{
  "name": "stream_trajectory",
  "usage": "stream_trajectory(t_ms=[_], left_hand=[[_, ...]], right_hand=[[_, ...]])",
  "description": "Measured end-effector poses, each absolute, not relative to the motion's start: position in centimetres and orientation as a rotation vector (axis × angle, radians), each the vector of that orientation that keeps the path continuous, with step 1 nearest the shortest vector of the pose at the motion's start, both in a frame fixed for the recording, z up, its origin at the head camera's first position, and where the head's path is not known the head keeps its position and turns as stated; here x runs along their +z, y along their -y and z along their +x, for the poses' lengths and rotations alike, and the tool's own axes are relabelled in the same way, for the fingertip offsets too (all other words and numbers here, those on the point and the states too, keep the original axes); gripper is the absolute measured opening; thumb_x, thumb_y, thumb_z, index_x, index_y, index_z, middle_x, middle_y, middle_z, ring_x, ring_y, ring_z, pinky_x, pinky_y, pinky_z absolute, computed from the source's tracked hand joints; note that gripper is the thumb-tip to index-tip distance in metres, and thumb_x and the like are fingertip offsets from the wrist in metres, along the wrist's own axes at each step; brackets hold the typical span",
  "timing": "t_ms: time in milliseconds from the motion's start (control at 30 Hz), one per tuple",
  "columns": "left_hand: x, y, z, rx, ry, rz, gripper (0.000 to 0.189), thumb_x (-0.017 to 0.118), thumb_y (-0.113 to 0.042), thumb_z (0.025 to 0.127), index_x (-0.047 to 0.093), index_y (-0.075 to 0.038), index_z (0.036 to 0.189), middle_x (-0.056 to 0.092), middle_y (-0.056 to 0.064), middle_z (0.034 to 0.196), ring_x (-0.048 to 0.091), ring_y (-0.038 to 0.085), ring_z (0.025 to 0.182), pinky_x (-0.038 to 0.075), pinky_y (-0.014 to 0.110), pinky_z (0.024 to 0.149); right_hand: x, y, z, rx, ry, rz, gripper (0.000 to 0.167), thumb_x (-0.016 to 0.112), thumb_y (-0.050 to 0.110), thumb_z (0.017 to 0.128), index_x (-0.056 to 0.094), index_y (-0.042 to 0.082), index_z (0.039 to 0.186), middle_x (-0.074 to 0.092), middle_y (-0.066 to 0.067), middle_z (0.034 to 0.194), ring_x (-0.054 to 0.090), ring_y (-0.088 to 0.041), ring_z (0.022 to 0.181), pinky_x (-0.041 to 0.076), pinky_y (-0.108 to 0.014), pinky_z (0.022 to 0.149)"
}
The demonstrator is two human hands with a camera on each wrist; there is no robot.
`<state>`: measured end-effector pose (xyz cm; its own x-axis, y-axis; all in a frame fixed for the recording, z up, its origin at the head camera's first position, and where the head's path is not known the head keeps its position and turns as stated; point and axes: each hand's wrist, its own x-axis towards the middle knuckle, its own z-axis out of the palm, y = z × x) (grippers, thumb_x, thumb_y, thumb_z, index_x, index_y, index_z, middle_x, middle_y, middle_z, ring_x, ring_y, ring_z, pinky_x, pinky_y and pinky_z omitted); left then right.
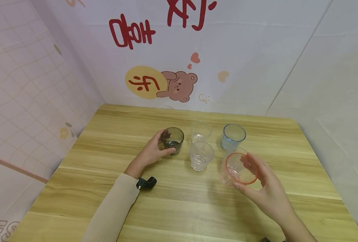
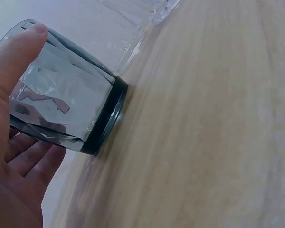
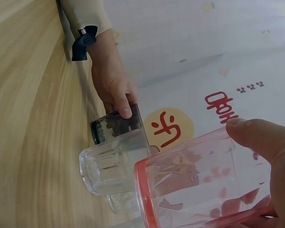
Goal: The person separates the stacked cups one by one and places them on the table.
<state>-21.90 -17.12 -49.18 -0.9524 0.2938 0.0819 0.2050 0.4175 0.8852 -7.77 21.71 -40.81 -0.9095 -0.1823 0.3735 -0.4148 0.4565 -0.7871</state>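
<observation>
My left hand (image 1: 151,152) grips a smoky dark grey glass (image 1: 176,138) at the left of the group, with the thumb on the near side and the fingers round the far side. In the left wrist view its thick dark base (image 2: 107,118) is close to the tabletop. On the right, my right hand (image 1: 268,193) holds a clear pinkish tumbler (image 3: 204,185) with a red rim between thumb and fingers. In the right wrist view that tumbler's red base faces the table and stands apart from it.
Two clear glasses (image 1: 201,157) stand one behind the other between the hands. A blue glass (image 1: 233,137) is at the back right, and another clear glass (image 1: 231,153) is partly hidden behind the pinkish tumbler. White printed walls (image 1: 242,90) border the wooden table (image 1: 179,201).
</observation>
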Motion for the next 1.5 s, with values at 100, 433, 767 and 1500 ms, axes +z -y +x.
stream_trajectory(t_ms=[100, 433, 767, 1500], left_hand=[[-49.2, 17.1, -21.9, 1.586, -2.576, 0.451, 0.087, 0.087, -0.027, 0.094, 0.037, -0.005, 0.163, 0.055, 0.017, 0.158, 0.05, 0.036, 0.151, 0.04, 0.052, 0.129], [-49.3, 17.0, -21.9, 1.589, -2.573, 0.461, 0.087, 0.086, -0.026, 0.095, 0.036, -0.004, 0.163, 0.053, 0.018, 0.159, 0.05, 0.037, 0.151, 0.04, 0.053, 0.129], [-49.3, 17.1, -21.7, 1.573, -2.58, 0.442, 0.088, 0.086, -0.029, 0.095, 0.036, -0.005, 0.163, 0.054, 0.017, 0.159, 0.05, 0.037, 0.151, 0.04, 0.052, 0.129], [-49.1, 17.0, -21.7, 1.57, -2.585, 0.45, 0.088, 0.086, -0.029, 0.095, 0.036, -0.006, 0.163, 0.054, 0.017, 0.159, 0.051, 0.038, 0.15, 0.041, 0.053, 0.128]], right_hand=[[-41.2, -21.9, -7.5, 1.444, 2.455, 0.535, 0.096, 0.092, -0.015, 0.072, 0.051, 0.004, 0.156, 0.064, 0.012, 0.142, 0.061, 0.009, 0.13, 0.045, -0.006, 0.11], [-43.1, -22.6, -7.0, 1.46, 2.403, 0.592, 0.101, 0.091, -0.022, 0.065, 0.05, -0.001, 0.155, 0.063, 0.015, 0.142, 0.061, 0.01, 0.13, 0.046, -0.007, 0.109], [-44.1, -22.9, -6.5, 1.452, 2.414, 0.62, 0.103, 0.092, -0.022, 0.064, 0.049, -0.002, 0.156, 0.061, 0.019, 0.144, 0.061, 0.009, 0.132, 0.047, -0.008, 0.109], [-46.5, -24.1, -6.3, 1.386, 2.526, 0.597, 0.1, 0.096, -0.01, 0.07, 0.049, 0.003, 0.157, 0.059, 0.008, 0.147, 0.054, 0.013, 0.136, 0.042, -0.005, 0.111]])
